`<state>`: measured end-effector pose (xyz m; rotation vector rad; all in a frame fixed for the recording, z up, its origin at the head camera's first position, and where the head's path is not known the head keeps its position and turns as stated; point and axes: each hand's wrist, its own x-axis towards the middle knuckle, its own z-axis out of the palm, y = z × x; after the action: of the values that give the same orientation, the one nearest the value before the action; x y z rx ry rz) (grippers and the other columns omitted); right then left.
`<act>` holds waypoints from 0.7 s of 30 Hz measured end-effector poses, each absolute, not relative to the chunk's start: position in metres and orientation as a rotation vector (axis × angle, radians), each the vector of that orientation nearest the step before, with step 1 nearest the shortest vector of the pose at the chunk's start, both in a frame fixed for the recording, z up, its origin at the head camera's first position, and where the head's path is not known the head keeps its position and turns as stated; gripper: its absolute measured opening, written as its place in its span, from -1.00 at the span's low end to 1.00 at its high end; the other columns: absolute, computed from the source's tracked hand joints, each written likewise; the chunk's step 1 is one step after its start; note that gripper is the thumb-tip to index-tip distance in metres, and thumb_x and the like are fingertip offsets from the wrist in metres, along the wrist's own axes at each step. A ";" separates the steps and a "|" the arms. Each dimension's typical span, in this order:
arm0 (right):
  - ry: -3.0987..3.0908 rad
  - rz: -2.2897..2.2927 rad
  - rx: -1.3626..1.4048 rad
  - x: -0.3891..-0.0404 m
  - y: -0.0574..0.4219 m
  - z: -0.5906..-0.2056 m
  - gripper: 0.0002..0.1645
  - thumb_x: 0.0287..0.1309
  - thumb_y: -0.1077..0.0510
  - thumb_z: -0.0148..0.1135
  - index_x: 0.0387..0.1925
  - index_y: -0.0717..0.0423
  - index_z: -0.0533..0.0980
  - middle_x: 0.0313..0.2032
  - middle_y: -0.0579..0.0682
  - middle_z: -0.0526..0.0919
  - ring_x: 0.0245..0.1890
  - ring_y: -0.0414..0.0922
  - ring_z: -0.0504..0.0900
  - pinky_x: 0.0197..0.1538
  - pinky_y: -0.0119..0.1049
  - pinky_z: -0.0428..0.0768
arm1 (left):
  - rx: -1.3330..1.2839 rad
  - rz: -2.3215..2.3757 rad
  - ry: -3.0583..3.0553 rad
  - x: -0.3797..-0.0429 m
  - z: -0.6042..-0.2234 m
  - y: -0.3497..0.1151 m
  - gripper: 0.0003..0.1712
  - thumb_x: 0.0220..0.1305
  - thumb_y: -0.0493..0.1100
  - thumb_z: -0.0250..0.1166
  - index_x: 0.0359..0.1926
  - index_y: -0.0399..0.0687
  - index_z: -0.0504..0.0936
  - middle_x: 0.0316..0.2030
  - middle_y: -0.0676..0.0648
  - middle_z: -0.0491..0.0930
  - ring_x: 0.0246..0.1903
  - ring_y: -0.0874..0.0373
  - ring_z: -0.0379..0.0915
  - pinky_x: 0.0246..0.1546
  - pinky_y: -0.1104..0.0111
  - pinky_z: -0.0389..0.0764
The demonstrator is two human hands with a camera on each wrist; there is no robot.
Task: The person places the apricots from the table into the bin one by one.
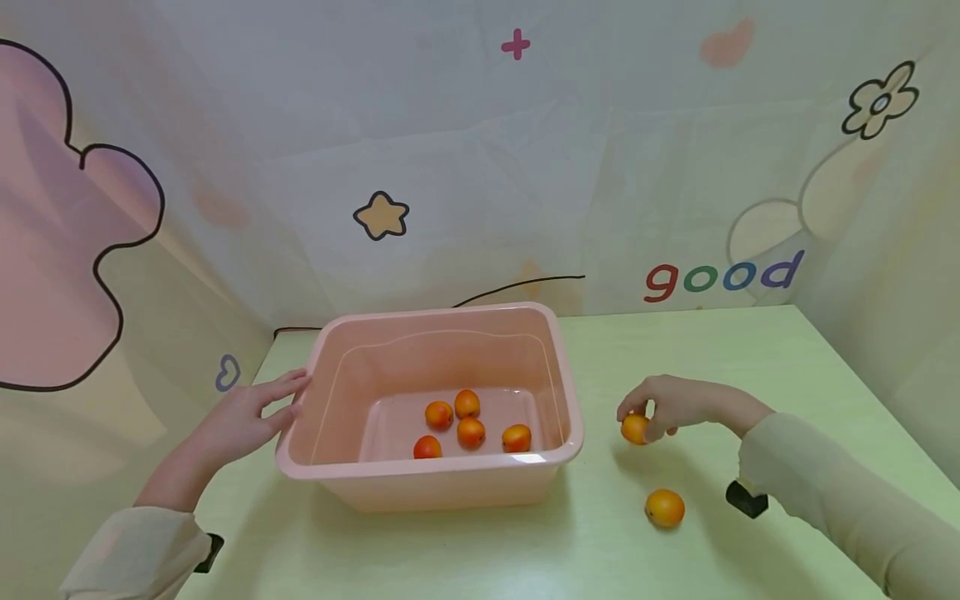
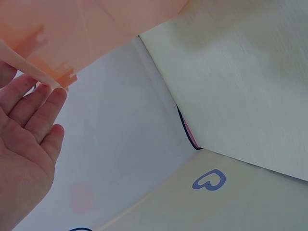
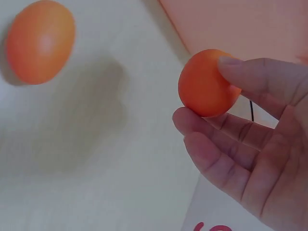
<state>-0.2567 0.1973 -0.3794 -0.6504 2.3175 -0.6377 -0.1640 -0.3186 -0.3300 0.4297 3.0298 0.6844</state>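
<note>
A pink plastic basin (image 1: 431, 492) stands on the pale green table, with several small orange-red oval fruits (image 1: 471, 432) lying on its bottom. My left hand (image 1: 238, 421) touches the basin's left rim; in the left wrist view its fingers (image 2: 44, 115) extend fairly straight beneath the rim (image 2: 33, 72). To the right of the basin, my right hand (image 1: 671, 407) pinches an orange fruit (image 1: 634, 429) between thumb and fingers. The right wrist view shows this held fruit (image 3: 207, 84) from below. Another orange fruit (image 1: 664, 508) lies on the table nearer the front.
A printed cloth (image 1: 480, 167) with a star, flower and the word "good" hangs behind and beside the table (image 1: 480, 558). Dark wrist straps or mounts (image 1: 747, 498) show under both sleeves.
</note>
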 end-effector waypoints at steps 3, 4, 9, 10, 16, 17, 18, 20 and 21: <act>2.329 -0.637 -0.675 -0.261 0.196 -0.372 -0.67 -0.14 0.30 0.23 -0.22 0.03 0.55 -0.36 -0.07 0.53 -0.38 -0.11 0.41 -0.42 -0.32 0.47 | 0.432 0.683 3.034 -0.164 -0.331 -0.319 -0.45 0.22 -0.08 0.10 0.20 -0.19 0.31 0.22 -0.18 0.27 0.12 -0.22 0.25 -0.05 -0.05 0.36; 2.332 -0.636 -0.683 -0.262 0.196 -0.369 -0.67 -0.14 0.30 0.23 -0.21 0.03 0.55 -0.36 -0.07 0.54 -0.37 -0.12 0.42 -0.41 -0.32 0.48 | 0.432 0.682 3.035 -0.164 -0.332 -0.319 -0.45 0.22 -0.07 0.10 0.20 -0.19 0.31 0.22 -0.18 0.27 0.12 -0.22 0.25 -0.04 -0.05 0.35; 2.353 -0.626 -0.687 -0.267 0.192 -0.354 -0.65 -0.13 0.29 0.22 -0.19 0.02 0.55 -0.35 -0.08 0.55 -0.33 -0.12 0.42 -0.35 -0.32 0.49 | 0.425 0.695 3.034 -0.164 -0.333 -0.320 -0.45 0.22 -0.08 0.11 0.20 -0.19 0.31 0.22 -0.17 0.27 0.15 -0.22 0.22 -0.02 -0.06 0.33; 2.355 -0.622 -0.687 -0.268 0.192 -0.351 -0.65 -0.12 0.29 0.22 -0.18 0.03 0.55 -0.34 -0.08 0.55 -0.33 -0.12 0.42 -0.34 -0.32 0.49 | 0.428 0.698 3.034 -0.164 -0.334 -0.320 -0.45 0.22 -0.09 0.11 0.20 -0.19 0.31 0.22 -0.18 0.27 0.14 -0.22 0.22 -0.02 -0.06 0.33; 2.379 -0.592 -0.721 -0.274 0.187 -0.334 -0.64 -0.10 0.27 0.21 -0.16 0.04 0.54 -0.34 -0.07 0.55 -0.34 -0.13 0.44 -0.32 -0.32 0.49 | 0.434 0.708 3.034 -0.165 -0.333 -0.320 -0.46 0.21 -0.09 0.11 0.20 -0.18 0.32 0.21 -0.18 0.27 0.14 -0.23 0.22 -0.02 -0.07 0.32; 2.383 -0.590 -0.727 -0.275 0.186 -0.331 -0.65 -0.10 0.27 0.21 -0.16 0.04 0.54 -0.34 -0.07 0.55 -0.34 -0.13 0.44 -0.32 -0.32 0.49 | 0.432 0.708 3.033 -0.165 -0.333 -0.320 -0.46 0.22 -0.08 0.11 0.20 -0.18 0.32 0.22 -0.17 0.27 0.14 -0.22 0.22 -0.01 -0.07 0.32; 2.388 -0.584 -0.726 -0.276 0.185 -0.329 -0.65 -0.09 0.27 0.21 -0.16 0.03 0.54 -0.34 -0.07 0.55 -0.34 -0.13 0.44 -0.31 -0.32 0.49 | 0.430 0.709 3.032 -0.165 -0.333 -0.320 -0.46 0.22 -0.08 0.11 0.20 -0.17 0.32 0.22 -0.17 0.27 0.14 -0.22 0.22 -0.01 -0.06 0.32; 2.398 -0.576 -0.743 -0.279 0.182 -0.324 -0.65 -0.09 0.27 0.21 -0.16 0.04 0.54 -0.34 -0.07 0.55 -0.34 -0.13 0.44 -0.31 -0.32 0.49 | 0.428 0.714 3.029 -0.165 -0.333 -0.320 -0.45 0.22 -0.08 0.11 0.20 -0.18 0.32 0.22 -0.17 0.27 0.15 -0.22 0.21 -0.01 -0.06 0.32; 2.402 -0.569 -0.746 -0.280 0.180 -0.321 -0.65 -0.09 0.27 0.21 -0.16 0.04 0.54 -0.34 -0.07 0.55 -0.36 -0.13 0.44 -0.31 -0.32 0.49 | 0.429 0.716 3.029 -0.165 -0.333 -0.321 -0.45 0.22 -0.08 0.11 0.20 -0.18 0.32 0.22 -0.17 0.27 0.15 -0.22 0.21 -0.01 -0.06 0.32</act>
<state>-0.2801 0.1800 -0.3212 -0.7458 2.4025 -0.5690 -0.1648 -0.3207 -0.3330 0.4289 3.0287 0.7160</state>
